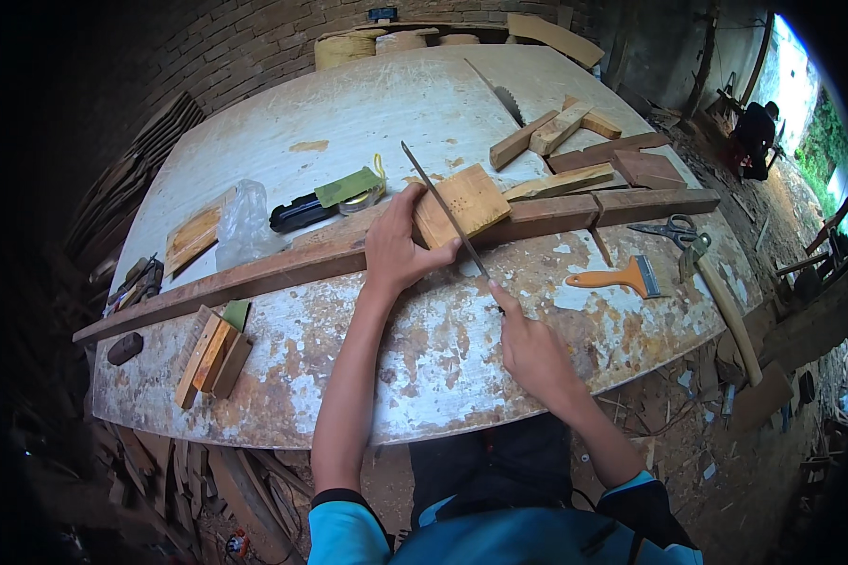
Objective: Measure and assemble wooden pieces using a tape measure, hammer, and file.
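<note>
In my left hand (398, 247), a squarish light-wood block (479, 200) is gripped by its left side, fingers behind and thumb along the near edge. The block rests tilted on a long reddish-brown wooden beam (283, 275) lying across the table. My right hand (535, 356) is closed round the near end of a long, thin, dark file (433, 191), the index finger stretched along it. The file slants up and left over the block's left part, its tapered tip past the far edge. The handle is mostly hidden in my fist.
Right of the beam lie a scraper (614, 278), scissors (671, 230) and a hammer (725, 311). Wood offcuts (556, 132) and a toothed saw blade (507, 102) lie farther back. A brush (205, 353) sits front left; a plastic bag (242, 224) lies behind the beam. A person (754, 137) is far right.
</note>
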### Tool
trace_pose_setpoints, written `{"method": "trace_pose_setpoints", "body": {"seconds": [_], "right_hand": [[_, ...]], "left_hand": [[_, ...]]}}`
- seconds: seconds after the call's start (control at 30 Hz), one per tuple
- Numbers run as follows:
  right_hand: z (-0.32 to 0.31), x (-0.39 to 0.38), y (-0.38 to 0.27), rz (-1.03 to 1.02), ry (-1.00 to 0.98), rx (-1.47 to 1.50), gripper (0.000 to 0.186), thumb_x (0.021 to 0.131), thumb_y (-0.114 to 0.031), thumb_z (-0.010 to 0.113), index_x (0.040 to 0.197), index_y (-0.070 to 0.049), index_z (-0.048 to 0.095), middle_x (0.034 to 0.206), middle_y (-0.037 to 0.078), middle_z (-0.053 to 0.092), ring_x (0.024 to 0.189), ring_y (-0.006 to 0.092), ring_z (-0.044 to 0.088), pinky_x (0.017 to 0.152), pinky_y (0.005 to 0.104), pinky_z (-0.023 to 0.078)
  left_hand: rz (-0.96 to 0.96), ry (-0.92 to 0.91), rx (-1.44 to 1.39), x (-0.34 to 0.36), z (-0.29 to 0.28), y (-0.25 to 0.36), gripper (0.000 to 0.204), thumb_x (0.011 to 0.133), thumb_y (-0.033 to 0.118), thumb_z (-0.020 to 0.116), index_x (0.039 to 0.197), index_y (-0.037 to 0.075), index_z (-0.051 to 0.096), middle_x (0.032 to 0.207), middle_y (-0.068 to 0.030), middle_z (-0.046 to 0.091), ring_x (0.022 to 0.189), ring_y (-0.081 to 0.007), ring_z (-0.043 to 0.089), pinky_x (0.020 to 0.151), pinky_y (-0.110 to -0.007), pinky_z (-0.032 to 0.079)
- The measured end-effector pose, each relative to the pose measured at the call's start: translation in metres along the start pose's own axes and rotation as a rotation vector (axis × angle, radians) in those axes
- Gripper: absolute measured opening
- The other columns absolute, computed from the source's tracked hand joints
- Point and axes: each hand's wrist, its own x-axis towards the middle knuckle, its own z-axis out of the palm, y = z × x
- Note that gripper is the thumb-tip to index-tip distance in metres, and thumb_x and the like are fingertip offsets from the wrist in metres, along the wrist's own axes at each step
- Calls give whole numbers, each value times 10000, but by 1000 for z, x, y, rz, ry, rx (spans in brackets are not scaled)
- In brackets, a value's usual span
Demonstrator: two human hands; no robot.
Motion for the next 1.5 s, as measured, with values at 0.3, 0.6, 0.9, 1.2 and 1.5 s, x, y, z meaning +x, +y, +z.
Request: {"method": "trace_pose_setpoints", "body": {"seconds": [0.3, 0.6, 0.9, 1.2, 1.5], "right_hand": [[-2, -1, 0, 5, 0, 22, 627, 828, -36, 454, 1413, -107, 242, 638, 197, 590, 573, 386, 602, 568, 496, 470], [4, 0, 2, 6, 13, -7, 630, 832, -58, 459, 1420, -120, 241, 603, 189, 587, 561, 380, 605, 551, 496, 474], [4, 0, 2, -8, 41, 5, 620, 829, -55, 464, 1411, -115, 260, 593, 184, 583, 549, 376, 602, 536, 488, 474], [3, 3, 9, -4, 47, 22, 605, 830, -56, 472, 1398, -132, 278, 592, 185, 583, 551, 375, 603, 542, 488, 476], [-2, 1, 10, -31, 20, -4, 630, 819, -55, 487, 1409, -135, 281, 623, 163, 603, 554, 329, 617, 527, 456, 486]], "left_hand": [[-86, -68, -38, 0, -1, 1, 798, 576, 406, 758, 1223, 57, 449, 1134, -156, 573, 1039, -308, 574, 855, -386, 464], [-14, -8, 10, -1, 1, 1, 786, 566, 435, 752, 1184, 55, 452, 1021, -146, 585, 914, -330, 593, 749, -399, 477], [-18, -18, -36, 0, 1, -1, 783, 567, 425, 749, 1192, 59, 449, 1038, -148, 585, 931, -332, 589, 766, -401, 478], [-128, -60, -54, -1, 1, -2, 801, 556, 445, 757, 1184, 68, 432, 1003, -169, 591, 887, -340, 601, 743, -408, 475], [-72, -34, -40, -3, 3, -3, 808, 554, 426, 778, 1191, 76, 425, 993, -153, 596, 875, -327, 606, 740, -400, 480]]}}
